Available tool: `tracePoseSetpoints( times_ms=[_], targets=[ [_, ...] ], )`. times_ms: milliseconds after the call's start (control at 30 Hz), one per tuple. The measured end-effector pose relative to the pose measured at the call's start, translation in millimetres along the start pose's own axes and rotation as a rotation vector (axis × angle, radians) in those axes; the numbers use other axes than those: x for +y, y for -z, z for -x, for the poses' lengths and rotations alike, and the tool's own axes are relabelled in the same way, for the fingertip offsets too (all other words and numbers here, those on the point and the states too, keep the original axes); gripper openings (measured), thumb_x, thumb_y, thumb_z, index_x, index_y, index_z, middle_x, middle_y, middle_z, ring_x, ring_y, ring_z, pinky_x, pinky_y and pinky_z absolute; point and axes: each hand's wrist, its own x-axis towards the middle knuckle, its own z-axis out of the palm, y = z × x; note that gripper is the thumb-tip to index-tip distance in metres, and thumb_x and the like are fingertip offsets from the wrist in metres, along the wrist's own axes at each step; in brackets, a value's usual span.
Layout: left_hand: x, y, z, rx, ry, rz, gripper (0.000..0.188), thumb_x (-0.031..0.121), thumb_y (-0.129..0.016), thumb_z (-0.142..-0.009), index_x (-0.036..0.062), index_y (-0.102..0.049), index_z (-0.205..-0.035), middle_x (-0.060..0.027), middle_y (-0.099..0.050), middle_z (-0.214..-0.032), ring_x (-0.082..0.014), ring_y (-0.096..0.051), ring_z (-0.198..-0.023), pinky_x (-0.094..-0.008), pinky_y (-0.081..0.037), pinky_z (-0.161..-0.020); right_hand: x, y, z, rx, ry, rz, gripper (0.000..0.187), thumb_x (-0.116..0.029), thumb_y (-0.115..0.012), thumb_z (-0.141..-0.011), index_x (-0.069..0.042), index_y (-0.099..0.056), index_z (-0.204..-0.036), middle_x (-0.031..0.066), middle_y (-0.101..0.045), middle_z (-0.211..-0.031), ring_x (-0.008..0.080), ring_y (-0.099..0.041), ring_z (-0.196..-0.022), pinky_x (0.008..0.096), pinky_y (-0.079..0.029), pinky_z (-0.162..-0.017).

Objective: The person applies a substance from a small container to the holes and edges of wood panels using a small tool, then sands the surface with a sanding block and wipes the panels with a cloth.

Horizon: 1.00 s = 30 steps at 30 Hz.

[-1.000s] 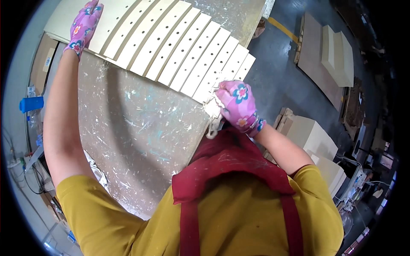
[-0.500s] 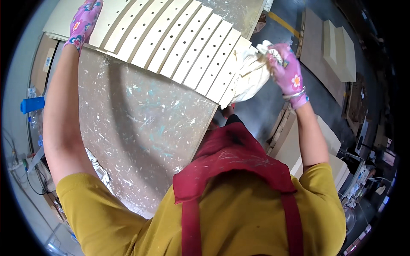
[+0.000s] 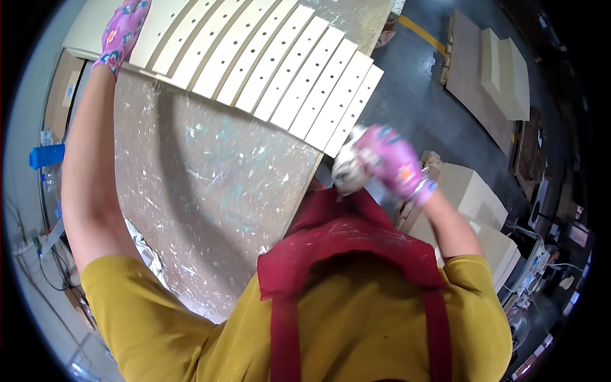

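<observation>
Gripping a crumpled whitish cloth [image 3: 349,170], your right hand [image 3: 389,159] is closed around it, blurred, beside the near right corner of the pale boards [image 3: 272,63]; whether the cloth touches them, you cannot tell from this view. Your left hand [image 3: 124,33] lies open, fingers straight, on their far left part, its tips near the picture's upper edge. The boards overlap in stepped strips dotted with dark holes, lying across the paint-flecked bench [image 3: 261,172]. Right of your red apron [image 3: 350,245], pale blocks [image 3: 468,197] stand stacked.
</observation>
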Motion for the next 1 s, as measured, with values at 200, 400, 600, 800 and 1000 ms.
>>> tracePoseSetpoints(
  times_ms=[200,400,600,800,1000],
  targets=[
    [23,5,-2,0.061,-0.18,-0.149,0.038,0.029,-0.046,-0.093,-0.003,-0.055,-0.112,-0.0218,-0.056,-0.116,-0.0334,-0.053,-0.107,-0.0401,-0.041,-0.094,26,40,-75,0.388,-0.058,-0.007,0.018,-0.016,-0.06,-0.082,-0.005,-0.062,-0.096,0.0137,-0.06,-0.093,0.0339,-0.059,-0.089,0.0414,-0.048,-0.079],
    [-2,0,-3,0.039,-0.124,-0.11,0.049,0.035,-0.042,-0.097,-0.0008,-0.05,-0.129,-0.0215,-0.049,-0.134,-0.0355,-0.044,-0.125,-0.0392,-0.033,-0.108,-22,-39,-58,0.139,0.073,0.262,0.034,-0.013,-0.059,-0.066,-0.015,-0.063,-0.1,0.0075,-0.056,-0.102,0.0269,-0.055,-0.098,0.0397,-0.044,-0.08],
    [8,-1,7,0.042,-0.033,-0.089,0.052,0.038,-0.045,-0.096,0.0002,-0.049,-0.131,-0.0203,-0.048,-0.136,-0.0336,-0.042,-0.129,-0.0385,-0.03,-0.111,-47,-23,-39,-0.021,0.215,0.259,0.037,-0.021,-0.068,-0.069,-0.011,-0.061,-0.104,0.0066,-0.058,-0.101,0.0252,-0.058,-0.094,0.0379,-0.046,-0.079],
    [7,2,6,0.161,-0.193,-0.108,0.038,0.03,-0.048,-0.091,-0.0032,-0.054,-0.109,-0.0233,-0.055,-0.113,-0.0365,-0.05,-0.107,-0.041,-0.038,-0.095,30,5,-11,0.264,-0.046,0.015,0.027,-0.024,-0.07,-0.076,-0.008,-0.063,-0.097,0.0099,-0.061,-0.088,0.0292,-0.061,-0.081,0.0401,-0.051,-0.07],
    [-13,-8,-4,-0.024,-0.017,0.104,0.055,0.047,-0.044,-0.096,0.0146,-0.042,-0.141,-0.0102,-0.047,-0.14,-0.0258,-0.043,-0.13,-0.0338,-0.033,-0.109,7,-34,-27,0.273,0.254,0.202,0.021,-0.02,-0.068,-0.075,-0.012,-0.065,-0.093,0.0085,-0.06,-0.092,0.0265,-0.06,-0.087,0.0358,-0.049,-0.073]
  ],
)
